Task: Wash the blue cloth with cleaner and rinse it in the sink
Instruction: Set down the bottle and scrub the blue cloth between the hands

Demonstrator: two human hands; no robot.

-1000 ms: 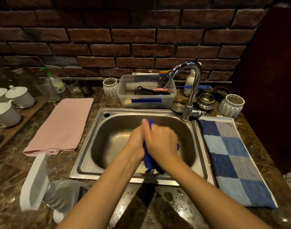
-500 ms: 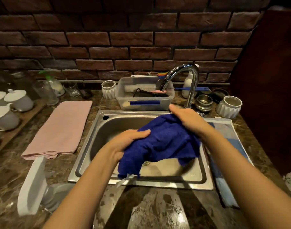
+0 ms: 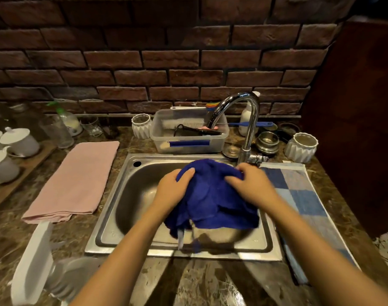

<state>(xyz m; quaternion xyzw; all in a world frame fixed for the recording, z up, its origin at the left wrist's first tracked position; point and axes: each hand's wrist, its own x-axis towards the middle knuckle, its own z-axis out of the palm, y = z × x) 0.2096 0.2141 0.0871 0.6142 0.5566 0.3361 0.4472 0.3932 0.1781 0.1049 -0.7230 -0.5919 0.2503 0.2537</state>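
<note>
The dark blue cloth (image 3: 210,197) hangs spread over the steel sink (image 3: 122,202), its lower edge and white label dangling near the sink's front rim. My left hand (image 3: 173,188) grips the cloth's upper left part, thumb on top. My right hand (image 3: 252,186) grips its upper right part, fingers curled into the fabric. The chrome tap (image 3: 248,124) stands behind the right hand; no water shows at its spout. A white spray bottle (image 3: 34,263) lies on the counter at the front left.
A folded pink towel (image 3: 76,184) lies left of the sink and a blue checked towel (image 3: 303,199) right of it. A clear tub of brushes (image 3: 188,140), white jars, steel bowls and lidded white pots line the back and left counter.
The cloth went from a wrung roll between my hands to an opened sheet. Both hands have since moved closer together and lower over the basin.
</note>
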